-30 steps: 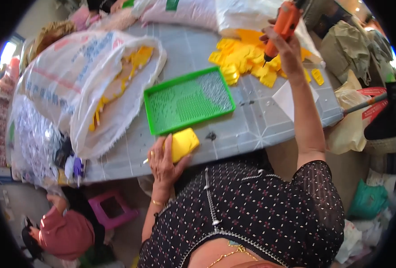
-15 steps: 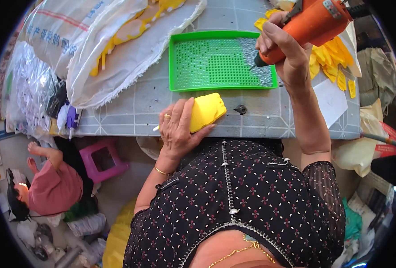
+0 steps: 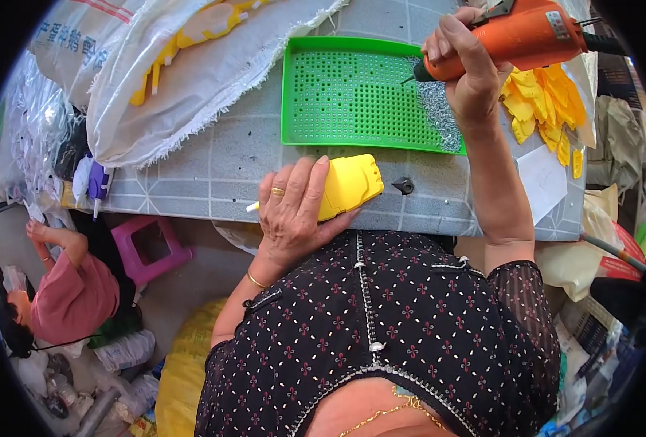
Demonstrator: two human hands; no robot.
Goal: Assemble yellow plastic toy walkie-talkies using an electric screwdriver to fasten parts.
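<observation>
My left hand grips a yellow plastic part at the near edge of the grey table. My right hand holds an orange electric screwdriver, its tip pointing down-left over the right end of a green perforated tray. A heap of small silver screws lies in that end of the tray. A small dark fixture sits on the table just right of the yellow part.
A pile of yellow plastic parts lies at the table's right. White woven sacks holding more yellow parts cover the left. Below left, a person in pink sits by a pink stool. Bags crowd the right side.
My right hand has brought the screwdriver from the yellow pile at the far right to the tray's screw end. The view has closed in on the table; my left hand keeps the yellow part.
</observation>
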